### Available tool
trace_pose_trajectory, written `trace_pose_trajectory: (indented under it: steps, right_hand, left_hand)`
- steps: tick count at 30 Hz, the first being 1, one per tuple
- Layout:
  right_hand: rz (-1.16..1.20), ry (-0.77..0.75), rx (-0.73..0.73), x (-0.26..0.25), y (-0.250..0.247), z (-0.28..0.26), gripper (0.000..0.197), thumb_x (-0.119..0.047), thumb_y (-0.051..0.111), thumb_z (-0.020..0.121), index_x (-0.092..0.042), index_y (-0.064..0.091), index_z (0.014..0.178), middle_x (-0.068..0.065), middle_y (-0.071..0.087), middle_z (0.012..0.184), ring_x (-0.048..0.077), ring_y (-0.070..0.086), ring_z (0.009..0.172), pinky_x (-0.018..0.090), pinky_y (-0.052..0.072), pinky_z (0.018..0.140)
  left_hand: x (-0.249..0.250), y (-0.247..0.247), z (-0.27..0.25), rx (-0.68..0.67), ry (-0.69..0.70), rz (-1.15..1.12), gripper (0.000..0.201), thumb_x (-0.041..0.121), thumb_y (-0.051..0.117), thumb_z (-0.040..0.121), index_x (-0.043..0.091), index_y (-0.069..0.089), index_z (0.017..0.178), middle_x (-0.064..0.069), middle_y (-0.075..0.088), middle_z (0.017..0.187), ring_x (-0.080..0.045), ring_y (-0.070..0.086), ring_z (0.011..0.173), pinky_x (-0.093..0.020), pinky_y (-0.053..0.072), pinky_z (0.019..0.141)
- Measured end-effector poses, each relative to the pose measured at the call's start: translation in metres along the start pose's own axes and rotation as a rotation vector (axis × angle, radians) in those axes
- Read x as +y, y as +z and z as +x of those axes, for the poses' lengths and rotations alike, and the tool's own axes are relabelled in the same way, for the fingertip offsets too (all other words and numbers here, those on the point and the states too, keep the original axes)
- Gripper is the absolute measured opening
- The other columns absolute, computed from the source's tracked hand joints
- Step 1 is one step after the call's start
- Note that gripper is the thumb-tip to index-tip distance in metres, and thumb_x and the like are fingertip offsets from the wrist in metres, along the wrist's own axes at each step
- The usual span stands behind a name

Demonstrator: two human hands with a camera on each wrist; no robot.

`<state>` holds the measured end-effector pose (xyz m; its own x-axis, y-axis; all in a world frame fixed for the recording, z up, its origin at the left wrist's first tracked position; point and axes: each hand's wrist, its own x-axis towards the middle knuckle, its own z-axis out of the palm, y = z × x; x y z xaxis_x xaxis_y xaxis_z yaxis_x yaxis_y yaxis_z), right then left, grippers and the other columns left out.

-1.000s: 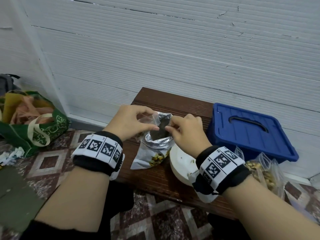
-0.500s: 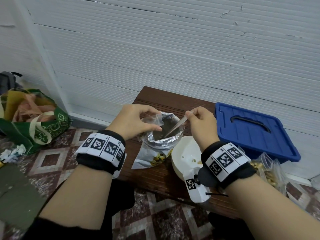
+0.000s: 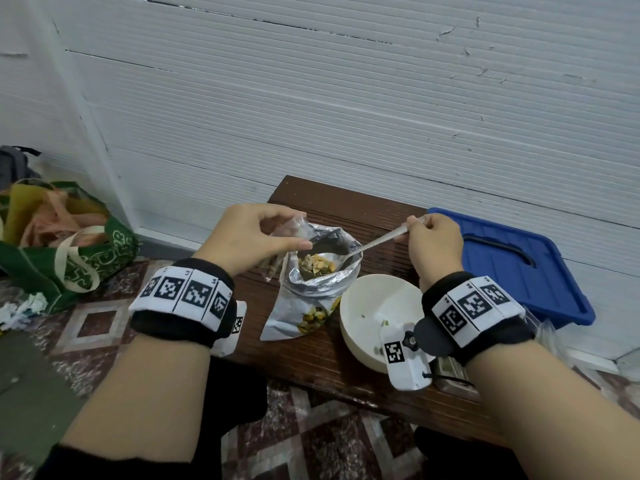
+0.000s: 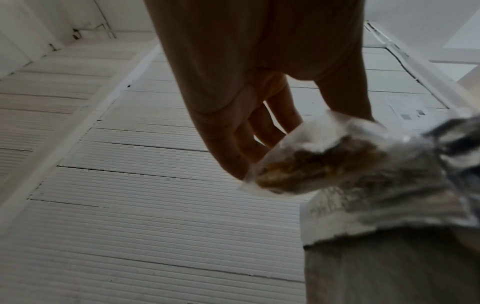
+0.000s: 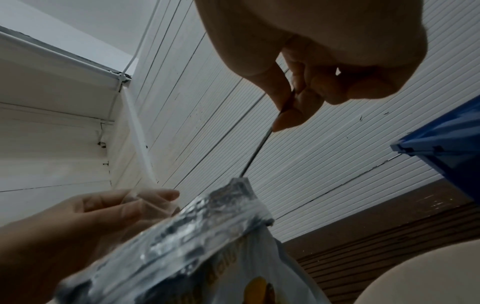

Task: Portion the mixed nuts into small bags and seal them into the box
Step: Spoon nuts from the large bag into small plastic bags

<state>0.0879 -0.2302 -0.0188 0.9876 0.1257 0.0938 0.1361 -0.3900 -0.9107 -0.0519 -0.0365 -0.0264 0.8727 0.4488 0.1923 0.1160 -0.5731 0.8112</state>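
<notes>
Right hand (image 3: pixel 431 242) pinching the loaded spoon (image 3: pixel 332 259), left hand (image 3: pixel 247 237) pinching the small bag (image 3: pixel 277 251) open beside it, so I'd tip slowly, right over that mouth.

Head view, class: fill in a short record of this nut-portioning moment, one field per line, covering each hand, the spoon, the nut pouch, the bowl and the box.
left hand: pinches a small clear bag open beside the pouch mouth
right hand: grips the spoon handle
spoon: loaded with mixed nuts, bowl end over the pouch opening
foil nut pouch: open, standing on the brown bench
white bowl: nearly empty, a few crumbs
blue box: lid on, right of the bowl
</notes>
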Motion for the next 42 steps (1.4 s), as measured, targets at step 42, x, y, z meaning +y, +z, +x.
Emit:
trace_pose_trajectory:
  steps: [42]
  right_hand:
    - [0.323,-0.437,0.149,-0.041,-0.014,-0.008,0.023,-0.017,0.055,0.096,-0.024,0.052,0.074,-0.008,0.062,0.073,0.007,0.061,0.074,0.021,0.049,0.074]
  left_hand:
    - [0.002,-0.003,0.005,0.14,-0.073,-0.127,0.025,0.038,0.076,0.076,0.025,0.073,0.098,0.011,0.071,0.09,0.0,0.064,0.078,-0.018,0.049,0.07]
